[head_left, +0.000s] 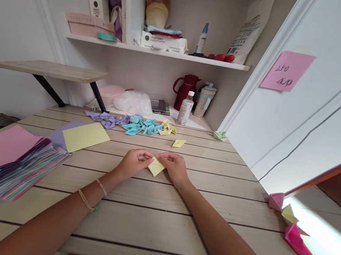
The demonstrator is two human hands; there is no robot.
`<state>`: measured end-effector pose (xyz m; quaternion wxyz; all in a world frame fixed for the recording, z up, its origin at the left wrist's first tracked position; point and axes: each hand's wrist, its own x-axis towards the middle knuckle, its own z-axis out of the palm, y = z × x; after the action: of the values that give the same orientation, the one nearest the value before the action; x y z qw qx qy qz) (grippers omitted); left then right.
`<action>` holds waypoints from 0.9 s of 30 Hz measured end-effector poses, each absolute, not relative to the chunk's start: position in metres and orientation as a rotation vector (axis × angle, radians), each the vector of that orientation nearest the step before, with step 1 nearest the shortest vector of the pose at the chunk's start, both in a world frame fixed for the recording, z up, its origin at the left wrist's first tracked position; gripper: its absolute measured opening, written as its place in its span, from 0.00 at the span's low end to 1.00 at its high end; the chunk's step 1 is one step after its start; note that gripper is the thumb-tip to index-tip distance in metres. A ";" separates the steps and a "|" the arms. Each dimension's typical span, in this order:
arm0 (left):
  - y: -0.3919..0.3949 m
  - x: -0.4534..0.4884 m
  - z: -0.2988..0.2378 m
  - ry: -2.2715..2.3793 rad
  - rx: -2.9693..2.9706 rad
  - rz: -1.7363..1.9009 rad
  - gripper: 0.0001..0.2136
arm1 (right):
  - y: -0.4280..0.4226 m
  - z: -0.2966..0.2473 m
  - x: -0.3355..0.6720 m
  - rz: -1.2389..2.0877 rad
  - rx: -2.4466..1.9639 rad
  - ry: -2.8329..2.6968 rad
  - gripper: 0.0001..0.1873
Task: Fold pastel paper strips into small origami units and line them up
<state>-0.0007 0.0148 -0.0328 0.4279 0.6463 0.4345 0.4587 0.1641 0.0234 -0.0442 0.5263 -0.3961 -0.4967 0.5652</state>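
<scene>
Head view: your L hand (pixel 135 161) and R hand (pixel 174 167) meet over the middle of the table (pixel 140 223), w/ the folded yellow paper (pixel 156 168) right btwn them. Its top edge sits at both sets of fingertips; the rest hangs toward you as a point, just below the gap btwn your hands. Can't tell if that point touches the wood.

Your L hand is mostly closed, thumb & index pinched on the paper's upper L part, other fingers curled in. Your R hand is much the same, nearly closed, pinching the upper R part. Fingertips of the two are v. close together. On your L wrist you've a beaded bracelet (pixel 102 187) & a cord one (pixel 85 199).

Just beyond your R hand, apart from it, lies a small yellow folded pc (pixel 179 143). Farther back runs a row of folded pcs: purple (pixel 110 121), blue (pixel 142 126), then yellow (pixel 168 127), w/ a green one (pixel 220 135) off to the R. Well to your L is a thick paper stack (pixel 23 167), w/ a flat yellow sheet (pixel 86 137) beside it, partly over a purple sheet (pixel 59 134). Near the table's R edge: pink (pixel 276 200), yellow & magenta (pixel 300 243) pcs.
</scene>
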 end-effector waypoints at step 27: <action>0.021 -0.009 -0.032 1.057 1.400 1.091 0.16 | 0.026 -0.043 0.166 1.402 -0.960 -1.255 0.23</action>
<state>-0.0092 0.0205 -0.0315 0.5123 0.5820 0.4395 0.4536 0.1661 0.0262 -0.0431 0.4923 -0.3956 -0.5171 0.5777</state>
